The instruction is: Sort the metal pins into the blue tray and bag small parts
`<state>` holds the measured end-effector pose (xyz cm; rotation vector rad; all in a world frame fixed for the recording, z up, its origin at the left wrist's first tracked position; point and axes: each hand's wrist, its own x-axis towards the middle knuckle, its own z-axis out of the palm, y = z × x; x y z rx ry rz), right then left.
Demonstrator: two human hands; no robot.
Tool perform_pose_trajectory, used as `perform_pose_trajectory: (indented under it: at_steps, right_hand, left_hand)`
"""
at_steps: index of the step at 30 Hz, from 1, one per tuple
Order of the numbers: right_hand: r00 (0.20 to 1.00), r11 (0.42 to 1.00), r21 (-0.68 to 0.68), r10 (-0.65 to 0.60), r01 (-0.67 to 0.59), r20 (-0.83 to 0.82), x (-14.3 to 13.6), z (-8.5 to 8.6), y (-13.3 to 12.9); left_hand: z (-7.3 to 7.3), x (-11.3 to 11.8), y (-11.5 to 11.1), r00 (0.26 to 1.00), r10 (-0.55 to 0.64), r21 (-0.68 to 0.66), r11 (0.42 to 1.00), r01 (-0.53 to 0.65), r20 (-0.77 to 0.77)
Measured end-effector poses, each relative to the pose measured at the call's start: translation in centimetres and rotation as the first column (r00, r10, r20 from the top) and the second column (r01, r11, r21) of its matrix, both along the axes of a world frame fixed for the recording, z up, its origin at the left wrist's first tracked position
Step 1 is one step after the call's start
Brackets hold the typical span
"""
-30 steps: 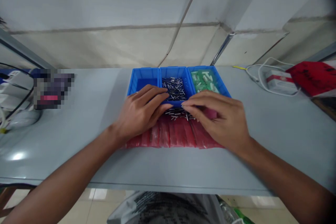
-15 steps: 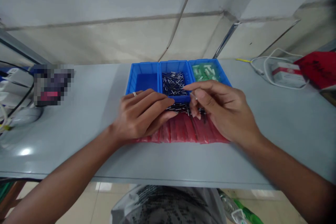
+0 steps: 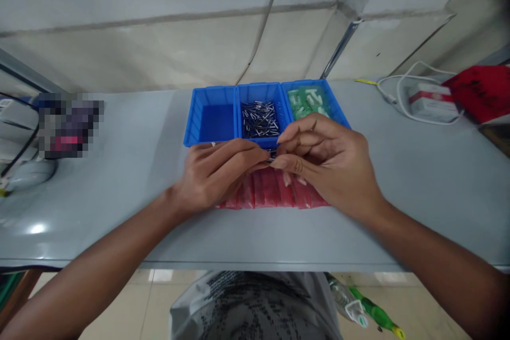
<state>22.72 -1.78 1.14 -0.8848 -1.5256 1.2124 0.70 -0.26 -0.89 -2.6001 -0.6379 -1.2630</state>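
Note:
My left hand (image 3: 223,172) is closed, palm down, over the near side of a row of red plastic bags (image 3: 269,191). Its fingertips meet those of my right hand (image 3: 330,162), where thumb and forefinger are drawn together. A thin shiny bit of metal shows between the hands, too small and covered to tell which one grips it. Just beyond, the middle blue bin (image 3: 263,141) contains many small metal pins (image 3: 261,119). The hands hide most of what lies at the top of the red bags.
Beside the pins are a left blue bin (image 3: 211,142) and a right bin with green-and-white packets (image 3: 306,102). A white cable (image 3: 402,106), a small box (image 3: 432,102) and red cloth (image 3: 478,93) lie at right. Bottles (image 3: 374,311) are on the floor.
My right hand has moved left and down from near the pin bin, bringing its thumb to the left fingertips. The view has shifted slightly.

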Motion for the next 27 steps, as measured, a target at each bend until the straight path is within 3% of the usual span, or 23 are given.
perform_pose_trajectory:
  at_steps: [11, 17, 27]
  right_hand:
    - [0.996, 0.996, 0.092, -0.011, 0.020, -0.094, -0.16, 0.14, -0.15]
    - [0.990, 0.990, 0.089, -0.096, 0.106, -0.105, -0.11, -0.07, -0.21]
    - [0.992, 0.990, 0.116, -0.064, 0.077, -0.113, -0.25, 0.08, -0.49]
  left_hand:
    - [0.52, -0.04, 0.10, 0.988, 0.125, -0.040, 0.992, -0.122, 0.093]
    - [0.36, 0.05, 0.03, 0.989, 0.105, -0.079, 0.992, -0.096, 0.107]
    - [0.26, -0.13, -0.02, 0.990, 0.128, -0.048, 0.991, -0.125, 0.057]
